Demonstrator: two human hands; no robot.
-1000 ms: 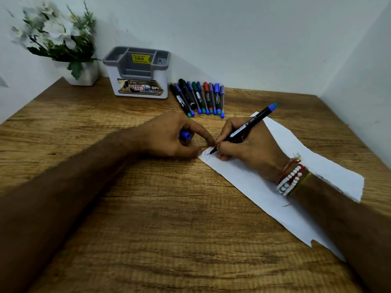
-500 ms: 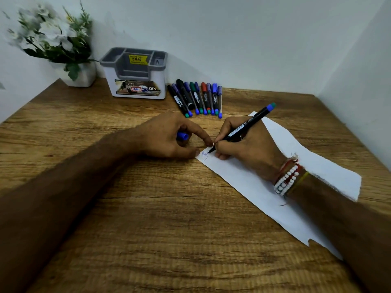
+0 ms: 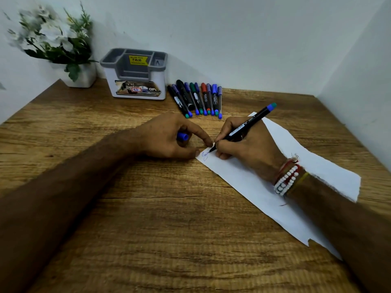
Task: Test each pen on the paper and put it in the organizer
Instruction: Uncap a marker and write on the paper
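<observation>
My right hand point(image 3: 247, 144) grips a black pen point(image 3: 245, 125) with a blue end, its tip touching the near-left corner of a white paper sheet point(image 3: 249, 187), beside small blue scribbles point(image 3: 205, 155). My left hand point(image 3: 169, 136) rests on the table with its fingertips pinning the paper's corner, and holds a blue pen cap point(image 3: 183, 136) in its curled fingers. Several capped pens point(image 3: 196, 100) lie in a row by the back wall. A grey and white organizer point(image 3: 135, 75) stands left of them; no pens show inside it.
A white pot of white flowers point(image 3: 57, 45) stands in the back left corner. White walls close the wooden table point(image 3: 148, 218) at the back and right. The paper runs diagonally toward the near right edge, under my right forearm.
The pen tip has moved slightly right along the paper's corner, and the blue scribble has grown longer. My left hand has stayed put.
</observation>
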